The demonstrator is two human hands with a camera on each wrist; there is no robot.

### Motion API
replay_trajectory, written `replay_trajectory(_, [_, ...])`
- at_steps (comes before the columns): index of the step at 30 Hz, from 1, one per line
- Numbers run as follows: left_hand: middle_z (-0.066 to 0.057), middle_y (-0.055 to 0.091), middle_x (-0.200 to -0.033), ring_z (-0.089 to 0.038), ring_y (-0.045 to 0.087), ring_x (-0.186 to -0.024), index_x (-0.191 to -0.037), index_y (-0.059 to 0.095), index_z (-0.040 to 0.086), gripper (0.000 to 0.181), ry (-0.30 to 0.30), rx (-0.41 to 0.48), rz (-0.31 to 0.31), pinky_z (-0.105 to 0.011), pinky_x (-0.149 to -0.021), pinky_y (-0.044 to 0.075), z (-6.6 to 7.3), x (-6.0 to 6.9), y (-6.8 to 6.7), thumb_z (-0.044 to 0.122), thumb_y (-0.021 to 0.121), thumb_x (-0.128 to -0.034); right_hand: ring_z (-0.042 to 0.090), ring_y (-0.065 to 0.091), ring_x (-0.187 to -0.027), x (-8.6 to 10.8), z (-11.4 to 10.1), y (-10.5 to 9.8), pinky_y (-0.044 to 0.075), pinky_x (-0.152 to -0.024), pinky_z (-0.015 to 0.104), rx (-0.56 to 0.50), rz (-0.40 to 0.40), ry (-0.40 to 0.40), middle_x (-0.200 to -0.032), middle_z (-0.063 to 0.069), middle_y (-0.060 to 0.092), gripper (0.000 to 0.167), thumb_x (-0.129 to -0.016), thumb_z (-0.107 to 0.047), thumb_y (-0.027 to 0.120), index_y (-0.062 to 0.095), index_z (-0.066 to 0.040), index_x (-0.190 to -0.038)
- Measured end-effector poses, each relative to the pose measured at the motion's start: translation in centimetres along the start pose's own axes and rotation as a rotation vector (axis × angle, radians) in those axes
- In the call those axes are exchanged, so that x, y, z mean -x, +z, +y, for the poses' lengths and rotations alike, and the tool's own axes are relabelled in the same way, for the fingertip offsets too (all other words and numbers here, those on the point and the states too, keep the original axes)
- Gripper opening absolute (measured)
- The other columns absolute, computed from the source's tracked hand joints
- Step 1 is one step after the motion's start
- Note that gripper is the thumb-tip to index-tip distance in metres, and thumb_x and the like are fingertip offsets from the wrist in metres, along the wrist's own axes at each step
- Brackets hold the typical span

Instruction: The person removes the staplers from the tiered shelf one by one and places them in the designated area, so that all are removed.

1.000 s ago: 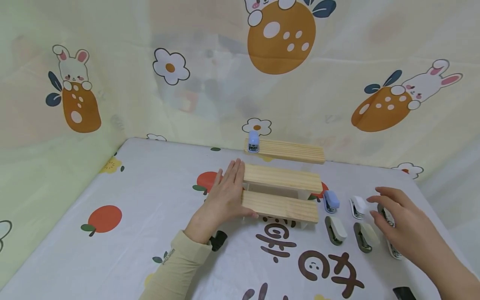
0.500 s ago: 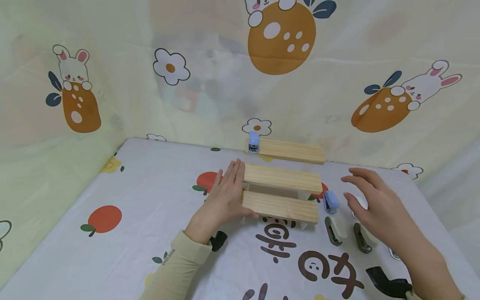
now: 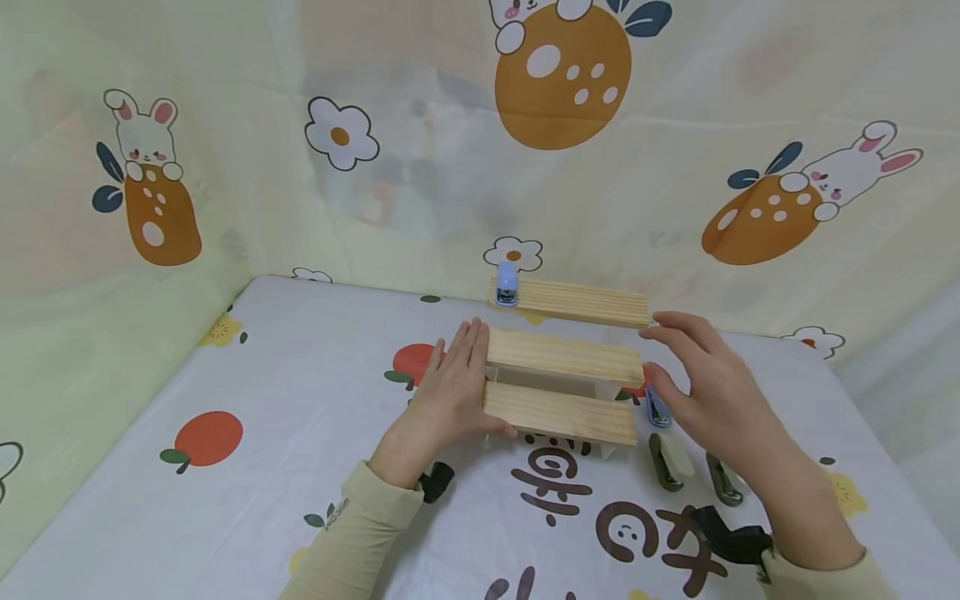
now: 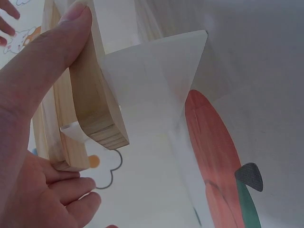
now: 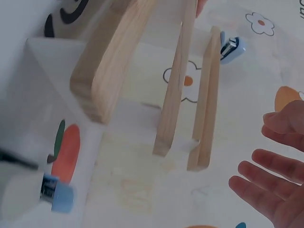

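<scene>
A small wooden stepped shelf (image 3: 564,412) with pale see-through supports stands on the table. A light-blue mini stapler (image 3: 507,285) stands at the left end of its top plank (image 3: 585,302). My left hand (image 3: 450,387) presses against the left ends of the lower planks, fingers straight. In the left wrist view its thumb (image 4: 57,42) lies on the front plank's edge (image 4: 97,102). Fingers spread and holding nothing, my right hand (image 3: 720,400) is beside the shelf's right end, over the loose staplers. It partly covers another blue stapler (image 3: 657,408).
A green-and-white stapler (image 3: 671,461) and a partly hidden one (image 3: 723,479) lie to the right of the shelf. Patterned cloth covers the table (image 3: 300,400) and hangs as a wall (image 3: 420,192) close behind the shelf. Black straps cross both wrists.
My right hand has moved left from the far-right staplers to the shelf's right end, without holding anything. The left hand, shelf and top stapler have stayed in place.
</scene>
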State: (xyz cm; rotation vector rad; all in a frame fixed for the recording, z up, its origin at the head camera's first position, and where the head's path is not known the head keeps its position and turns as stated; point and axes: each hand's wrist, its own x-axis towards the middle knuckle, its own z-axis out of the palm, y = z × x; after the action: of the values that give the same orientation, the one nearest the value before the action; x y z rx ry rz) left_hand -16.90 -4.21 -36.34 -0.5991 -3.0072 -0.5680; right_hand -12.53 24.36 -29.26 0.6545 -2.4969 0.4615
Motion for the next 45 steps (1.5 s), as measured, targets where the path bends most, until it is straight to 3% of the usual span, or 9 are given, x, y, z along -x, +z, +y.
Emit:
replay_trajectory(4, [-0.014,0.01,-0.167,-0.027,0.008,-0.156,-0.158,0.007,0.0,0.144,0.001,0.002,-0.002,-0.052,-0.125,0.012,0.0,-0.1,0.0,0.058,0.091,-0.0568,0.036,0.058,-0.116,-0.5,-0.5,0.4,0.054,-0.086,0.056,-0.031,-0.011,0.003,-0.133,0.019,0.055,0.042,-0.079,0.006,0.076,0.064,0.0,-0.119])
replay_trajectory(16, [-0.014,0.01,-0.167,-0.027,0.009,-0.156,-0.158,0.007,0.0,0.144,-0.003,-0.004,-0.002,-0.052,-0.125,0.012,0.1,0.1,-0.1,0.059,0.09,-0.0566,0.037,0.06,-0.112,-2.2,-1.7,1.4,0.057,-0.08,0.052,-0.082,-0.028,-0.025,-0.134,0.02,0.054,0.038,-0.084,0.003,0.072,0.063,0.001,-0.121])
replay_trajectory(24, [-0.014,0.01,-0.167,-0.028,0.009,-0.156,-0.158,0.007,0.0,0.144,-0.001,-0.011,0.002,-0.052,-0.125,0.013,0.0,0.0,0.1,0.059,0.09,-0.0562,0.038,0.058,-0.117,-3.6,-2.3,2.3,0.054,-0.09,0.056,-0.115,-0.04,-0.018,-0.134,0.021,0.054,0.037,-0.085,0.003,0.072,0.063,0.001,-0.12])
replay_trajectory(45, [-0.013,0.009,-0.167,-0.027,0.008,-0.156,-0.158,0.007,0.001,0.143,-0.011,-0.008,-0.013,-0.051,-0.126,0.012,0.0,0.0,-0.1,0.06,0.09,-0.0572,0.036,0.057,-0.12,-7.7,-3.3,4.5,0.053,-0.094,0.051,-0.151,-0.077,-0.048,-0.138,0.021,0.051,0.039,-0.09,-0.003,0.067,0.058,0.003,-0.128])
